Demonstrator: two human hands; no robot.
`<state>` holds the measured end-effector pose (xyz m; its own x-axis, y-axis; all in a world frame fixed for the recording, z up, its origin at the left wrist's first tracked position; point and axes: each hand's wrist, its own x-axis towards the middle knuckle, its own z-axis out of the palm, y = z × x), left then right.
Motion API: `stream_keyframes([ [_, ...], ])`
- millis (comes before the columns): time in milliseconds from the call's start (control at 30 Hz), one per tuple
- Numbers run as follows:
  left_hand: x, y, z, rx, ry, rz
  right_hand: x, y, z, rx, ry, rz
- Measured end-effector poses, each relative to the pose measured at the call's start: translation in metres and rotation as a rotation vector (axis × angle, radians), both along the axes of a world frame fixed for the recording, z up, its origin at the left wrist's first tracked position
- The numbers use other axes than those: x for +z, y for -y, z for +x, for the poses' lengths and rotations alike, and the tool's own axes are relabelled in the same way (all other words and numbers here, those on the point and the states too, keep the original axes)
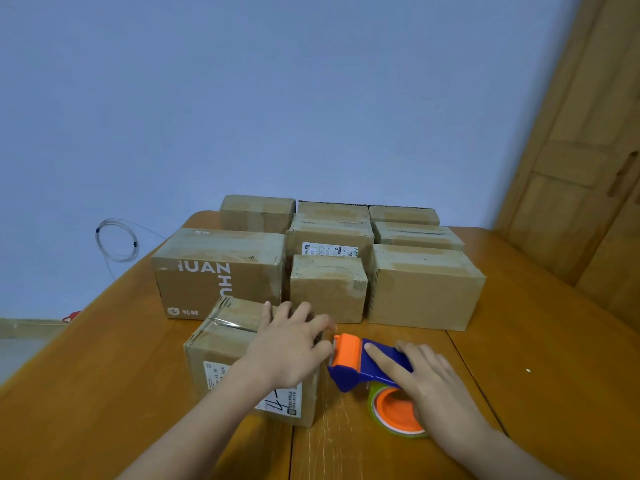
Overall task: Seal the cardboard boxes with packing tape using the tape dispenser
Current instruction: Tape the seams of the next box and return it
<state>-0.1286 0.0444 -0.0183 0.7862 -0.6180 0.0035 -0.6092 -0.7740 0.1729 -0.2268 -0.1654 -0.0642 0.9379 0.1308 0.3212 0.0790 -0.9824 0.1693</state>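
Head view: the left hand's fingers (311, 318) lie spread and fairly straight over the top right edge of the small box (221, 344), pressing on it rather than gripping; the left hand (289, 344) covers that box's right side. Just right of this box, the right hand's index finger (381, 358) stretches flat along the blue body of the tape dispenser (363, 367), while the other fingers curl round its handle, so the right hand (429, 379) grips the tool. Its orange head points at the small box's right edge, close to the left fingertips; whether it touches the cardboard I cannot tell. The tape roll (394, 412), with its orange hub, sits under the right palm, on the wooden table (104, 393). Behind the small box stands a group of bigger boxes: a printed box (214, 271) directly behind it, a plain box (327, 287) behind and to its right, a wide box (422, 289) further right, more rows beyond
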Motion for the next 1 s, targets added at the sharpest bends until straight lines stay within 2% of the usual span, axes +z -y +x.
stream_keyframes([
  [433, 0.004, 0.001, -0.004, 0.025, -0.017, -0.036, 0.001, 0.001, -0.007, -0.015, -0.033, -0.089],
  [1000, 0.004, 0.002, 0.000, 0.027, -0.028, -0.052, 0.029, -0.006, 0.014, 0.146, 0.034, -0.229],
])
